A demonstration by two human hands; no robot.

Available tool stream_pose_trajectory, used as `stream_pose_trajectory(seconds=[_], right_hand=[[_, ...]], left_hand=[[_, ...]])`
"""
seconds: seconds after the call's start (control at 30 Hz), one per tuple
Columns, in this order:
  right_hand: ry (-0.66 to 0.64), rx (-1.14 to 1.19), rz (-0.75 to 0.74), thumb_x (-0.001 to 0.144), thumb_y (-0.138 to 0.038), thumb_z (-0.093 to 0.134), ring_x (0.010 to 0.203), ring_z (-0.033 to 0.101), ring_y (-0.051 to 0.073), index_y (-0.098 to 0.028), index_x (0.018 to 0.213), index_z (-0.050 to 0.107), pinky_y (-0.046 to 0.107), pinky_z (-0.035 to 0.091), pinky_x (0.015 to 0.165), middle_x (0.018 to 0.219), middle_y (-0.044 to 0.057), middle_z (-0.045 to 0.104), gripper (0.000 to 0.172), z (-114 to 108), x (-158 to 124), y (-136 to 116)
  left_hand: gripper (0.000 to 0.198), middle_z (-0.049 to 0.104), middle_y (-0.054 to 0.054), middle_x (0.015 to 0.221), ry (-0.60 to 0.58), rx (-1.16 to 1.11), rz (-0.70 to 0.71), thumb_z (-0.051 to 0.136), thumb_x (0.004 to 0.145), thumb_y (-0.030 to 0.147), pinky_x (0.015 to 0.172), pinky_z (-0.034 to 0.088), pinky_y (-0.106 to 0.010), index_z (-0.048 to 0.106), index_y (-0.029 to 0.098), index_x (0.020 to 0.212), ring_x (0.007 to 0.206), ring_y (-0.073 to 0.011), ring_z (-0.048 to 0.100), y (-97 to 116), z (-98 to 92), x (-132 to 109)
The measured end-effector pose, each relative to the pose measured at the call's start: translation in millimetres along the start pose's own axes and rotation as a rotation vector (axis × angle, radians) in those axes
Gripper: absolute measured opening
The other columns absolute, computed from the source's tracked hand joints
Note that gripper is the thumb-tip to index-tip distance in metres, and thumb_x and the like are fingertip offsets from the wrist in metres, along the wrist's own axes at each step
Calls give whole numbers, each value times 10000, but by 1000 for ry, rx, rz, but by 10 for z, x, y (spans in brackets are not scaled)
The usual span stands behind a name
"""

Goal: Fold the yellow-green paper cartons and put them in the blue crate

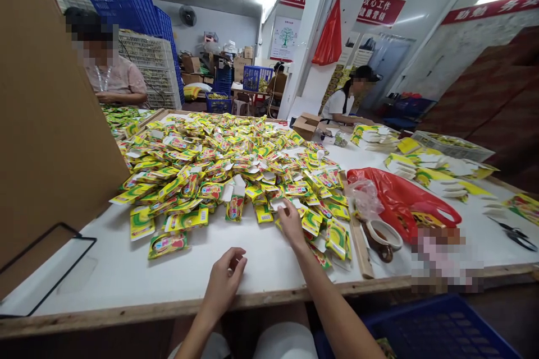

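A wide heap of small yellow-and-green printed cartons (210,189) covers the middle of the white table, many with white end flaps standing out. My right hand (291,224) is at the heap's front edge, fingers closed on a small carton (278,202) with a white flap. My left hand (225,276) hovers near the table's front edge, loosely curled, thumb apart from the fingers, with nothing in it. Between the hands and the heap, one carton (234,208) with its white flaps raised points toward me. Another carton (168,244) lies apart at the front left.
A wooden strip (359,235) borders the heap at right. Beyond it are a red plastic bag (400,196), a brown mug (382,244) and black scissors (520,235). A large cardboard sheet (50,112) stands at left. A blue crate (438,328) sits below right. Other people sit farther back.
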State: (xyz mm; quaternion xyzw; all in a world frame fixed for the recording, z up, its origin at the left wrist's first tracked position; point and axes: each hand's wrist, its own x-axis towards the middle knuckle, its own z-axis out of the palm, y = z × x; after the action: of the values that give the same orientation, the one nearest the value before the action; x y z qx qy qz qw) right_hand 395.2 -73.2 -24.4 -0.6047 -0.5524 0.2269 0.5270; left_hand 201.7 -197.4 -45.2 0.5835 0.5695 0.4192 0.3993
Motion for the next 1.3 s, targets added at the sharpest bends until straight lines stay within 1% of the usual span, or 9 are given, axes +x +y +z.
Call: stream_pose_trajectory(seconds=[0.17, 0.27, 0.4, 0.57, 0.7, 0.93, 1.07, 1.17, 1.3], right_hand=[[2, -46, -116, 813, -374, 560, 1019, 568, 248, -166, 969, 657, 391, 427, 913, 1078, 123, 640, 278, -425, -331, -288], [-249, -20, -175, 806, -280, 593, 939, 602, 217, -192, 926, 664, 347, 452, 865, 962, 70, 668, 165, -499, -546, -526], [-557, 73, -182, 782, -185, 602, 891, 612, 189, -210, 855, 663, 316, 466, 840, 887, 26, 663, 98, -309, -761, -633], [-384, 336, 47, 786, -214, 615, 858, 615, 165, -226, 1030, 529, 296, 496, 785, 1028, 37, 610, 259, -67, -1044, -371], [-414, 468, 139, 833, -262, 589, 873, 620, 172, -224, 1016, 512, 295, 493, 799, 937, 31, 617, 202, -34, -1202, -174], [-529, 326, 64, 873, -271, 535, 857, 614, 180, -212, 1040, 585, 295, 481, 786, 913, 40, 652, 184, -59, -1078, -131], [-421, 302, 30, 857, -265, 561, 846, 609, 175, -199, 924, 600, 285, 478, 777, 871, 32, 636, 102, -18, -996, -126], [-371, 346, 26, 854, -256, 563, 870, 613, 172, -207, 1014, 591, 286, 484, 784, 912, 38, 641, 169, -7, -1007, -136], [-424, 295, -50, 847, -271, 578, 890, 606, 186, -190, 861, 673, 288, 483, 768, 904, 58, 655, 125, -47, -1036, -213]], left_hand=[[360, 615, -88, 1017, 100, 10, 91, 492, 859, 368, 714, 503, -321, 487, 201, 1177, 879, -200, 601, -30, 41, -21], [506, 487, -127, 1290, 145, 46, 235, 548, 835, 313, 966, 420, -428, 370, 227, 1302, 1174, -245, 494, -45, 78, -36], [455, 504, -102, 1279, -39, -56, 247, 538, 845, 284, 1007, 395, -433, 385, 259, 1273, 1201, -242, 491, -44, 84, -49], [412, 567, -38, 1044, -104, -362, 71, 495, 875, 299, 775, 519, -312, 327, 282, 1251, 930, -176, 629, -20, 27, -51], [399, 565, -28, 1009, -132, -414, 3, 538, 846, 313, 714, 523, -277, 398, 265, 1217, 869, -166, 639, -16, -11, -39], [227, 650, -57, 955, -30, -346, -18, 553, 827, 343, 772, 505, -291, 582, 182, 984, 874, -190, 630, 9, 13, 91], [259, 647, -55, 987, 73, -427, 12, 586, 801, 302, 838, 495, -306, 545, 200, 1035, 953, -189, 619, 37, 101, 148], [282, 652, -49, 976, 47, -438, 28, 573, 812, 277, 840, 497, -308, 524, 210, 1081, 923, -172, 626, 40, 125, 142], [165, 659, -64, 926, 16, -306, 60, 560, 823, 313, 822, 493, -308, 620, 170, 881, 898, -191, 625, 73, 96, 109]])
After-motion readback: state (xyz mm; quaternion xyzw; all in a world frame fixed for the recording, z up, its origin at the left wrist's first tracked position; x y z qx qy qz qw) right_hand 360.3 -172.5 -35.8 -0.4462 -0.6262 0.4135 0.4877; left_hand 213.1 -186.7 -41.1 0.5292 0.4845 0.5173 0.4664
